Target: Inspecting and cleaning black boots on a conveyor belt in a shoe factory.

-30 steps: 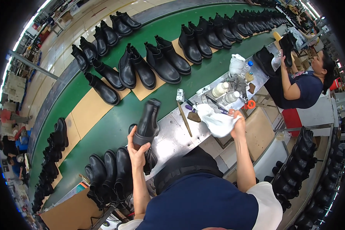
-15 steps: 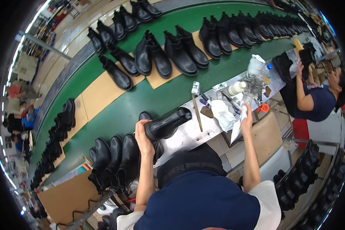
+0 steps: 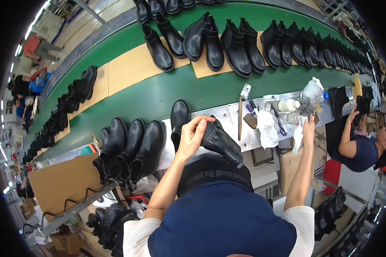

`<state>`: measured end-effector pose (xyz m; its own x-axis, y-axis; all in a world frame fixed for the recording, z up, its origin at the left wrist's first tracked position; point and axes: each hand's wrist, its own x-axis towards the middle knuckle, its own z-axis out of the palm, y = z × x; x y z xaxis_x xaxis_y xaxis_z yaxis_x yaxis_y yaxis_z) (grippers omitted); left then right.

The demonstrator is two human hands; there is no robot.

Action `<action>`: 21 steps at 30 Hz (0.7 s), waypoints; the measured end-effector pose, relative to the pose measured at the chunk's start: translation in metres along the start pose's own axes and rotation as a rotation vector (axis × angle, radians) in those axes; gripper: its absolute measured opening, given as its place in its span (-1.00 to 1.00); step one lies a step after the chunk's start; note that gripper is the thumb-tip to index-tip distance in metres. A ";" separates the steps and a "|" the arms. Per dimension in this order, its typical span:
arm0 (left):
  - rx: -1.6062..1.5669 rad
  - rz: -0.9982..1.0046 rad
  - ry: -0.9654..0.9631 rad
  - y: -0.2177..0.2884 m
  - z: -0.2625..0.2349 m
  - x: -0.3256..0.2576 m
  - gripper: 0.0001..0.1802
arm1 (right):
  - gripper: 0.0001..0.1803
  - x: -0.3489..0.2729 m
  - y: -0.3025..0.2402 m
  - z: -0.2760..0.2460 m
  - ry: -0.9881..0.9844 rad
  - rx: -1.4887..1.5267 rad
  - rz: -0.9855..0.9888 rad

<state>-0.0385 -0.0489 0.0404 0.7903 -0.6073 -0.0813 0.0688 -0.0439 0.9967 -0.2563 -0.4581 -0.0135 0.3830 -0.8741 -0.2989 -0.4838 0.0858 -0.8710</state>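
Observation:
My left hand is closed around a black leather ankle boot. The boot slants down to the right, close in front of my waist, over the near edge of the metal bench. Beside that hand, another black boot lies on the bench. My right hand is at the bench's right part, closed on a white cloth that hangs from its fingers. Next to it are a clear bottle and a white bottle. The right fingertips are partly hidden among small items.
On the bench lie a wooden-handled brush, a brown block and a crumpled white cloth. Several boots stand at left. Beyond, boot pairs line a green conveyor. A co-worker sits at right.
The view has shifted, so the bench sits differently in the picture. The held boot has turned from pointing up-right to slanting down-right, nearer my body. The right hand still has the white cloth.

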 end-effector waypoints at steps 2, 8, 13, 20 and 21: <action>-0.044 0.027 0.049 -0.002 0.003 -0.006 -0.62 | -0.48 -0.054 -0.043 0.039 -0.226 -0.089 -0.172; 0.013 0.056 0.094 -0.008 0.000 -0.032 -0.72 | -0.70 -0.209 -0.112 0.163 -1.129 0.126 0.023; 0.154 0.143 0.159 -0.004 0.015 -0.047 -0.76 | -0.82 -0.221 -0.113 0.177 -1.054 -0.167 -0.157; 0.254 0.183 0.078 -0.001 0.016 -0.054 -0.78 | -0.82 -0.219 -0.098 0.172 -1.087 -0.108 -0.011; 0.249 0.185 0.073 -0.002 0.016 -0.054 -0.78 | -0.82 -0.217 -0.093 0.173 -1.062 0.082 0.108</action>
<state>-0.0915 -0.0286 0.0427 0.8176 -0.5652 0.1104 -0.2244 -0.1361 0.9650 -0.1579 -0.1938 0.0647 0.8493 0.0001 -0.5280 -0.5169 0.2039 -0.8314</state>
